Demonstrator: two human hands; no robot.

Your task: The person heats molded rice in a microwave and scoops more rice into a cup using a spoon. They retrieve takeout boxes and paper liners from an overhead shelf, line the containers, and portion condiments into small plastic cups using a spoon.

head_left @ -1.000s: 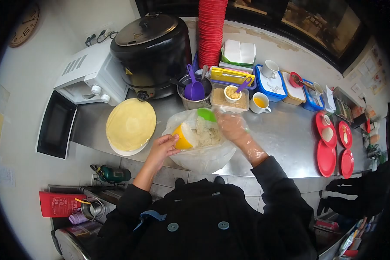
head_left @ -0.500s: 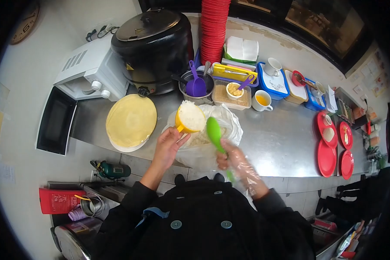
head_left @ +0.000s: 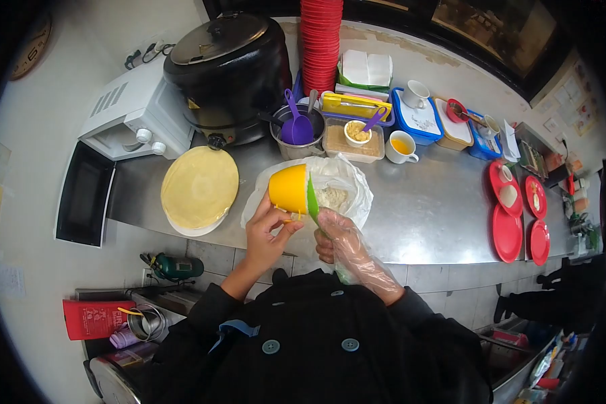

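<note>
My left hand [head_left: 266, 234] holds a yellow cup [head_left: 288, 189], tipped on its side with its mouth toward the right. In my right hand [head_left: 341, 241], which wears a clear plastic glove, is a green spoon [head_left: 313, 196]. The spoon's head is pressed flat at the cup's mouth, and a little white rice shows along the rim. Beneath and beyond them lies an open white plastic bag [head_left: 361, 202] with rice [head_left: 332, 198] inside. What remains in the cup is hidden from this side.
Left of the bag is a plate of round yellow wrappers [head_left: 200, 188]. Behind stand a black warmer pot [head_left: 229, 87], a microwave [head_left: 138, 111] with its door down, a metal pot [head_left: 314, 147] with a purple scoop, and a mug [head_left: 398, 152]. Red plates [head_left: 506, 232] sit at the right.
My left hand has tipped the yellow cup from rice-side up onto its side. My right hand has brought the green spoon left against the cup's mouth.
</note>
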